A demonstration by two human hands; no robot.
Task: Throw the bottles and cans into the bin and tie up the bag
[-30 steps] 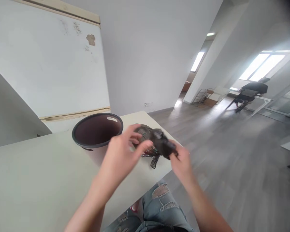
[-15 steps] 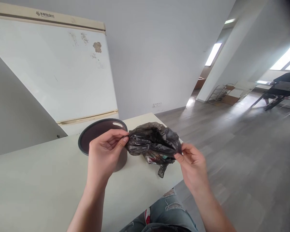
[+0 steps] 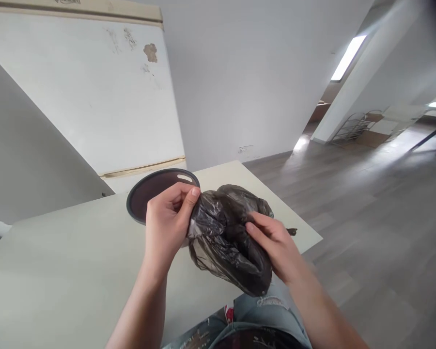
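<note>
A crumpled black plastic bag (image 3: 225, 232) hangs between both hands above the near corner of a pale table (image 3: 58, 271). My left hand (image 3: 167, 223) pinches the bag's left edge, thumb pressed on the plastic. My right hand (image 3: 276, 247) lies against the bag's right side with its fingers reaching into the folds. Just behind my left hand stands a round dark bin (image 3: 148, 191) with a grey rim, partly hidden by that hand.
A worn white fridge (image 3: 94, 97) stands behind the table. To the right, grey wood floor (image 3: 366, 218) runs back to a pillar, a wire rack (image 3: 352, 127) and cardboard boxes. My knees in torn jeans (image 3: 240, 320) show below the table edge.
The bag has come closer to me and hangs lower and fuller. My right hand moved from pinching its right tip to pressing into its side. The view swung left.
</note>
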